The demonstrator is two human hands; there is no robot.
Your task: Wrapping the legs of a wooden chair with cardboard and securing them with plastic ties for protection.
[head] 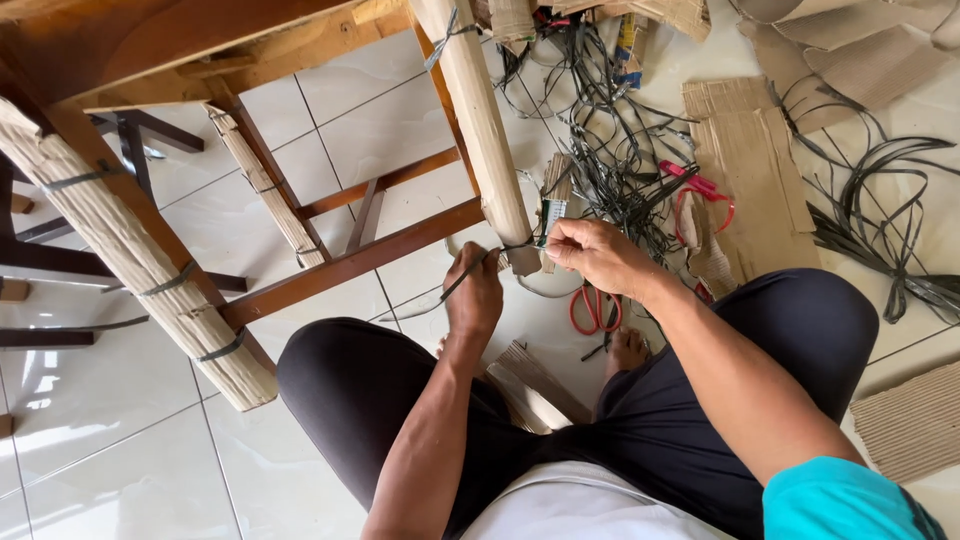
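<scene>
White tiled floor (130,460), cardboard scraps (750,170)

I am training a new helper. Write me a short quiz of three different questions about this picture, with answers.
1. True or false: both hands touch the strap.
2. Which lies nearest the person's foot? A) scissors B) hammer C) brush
3. Fill in: the table leg is wrapped in ______.

Key:
1. True: the left hand and right hand pull a dark strap at the leg.
2. A, the red scissors.
3. Cardboard.
</scene>
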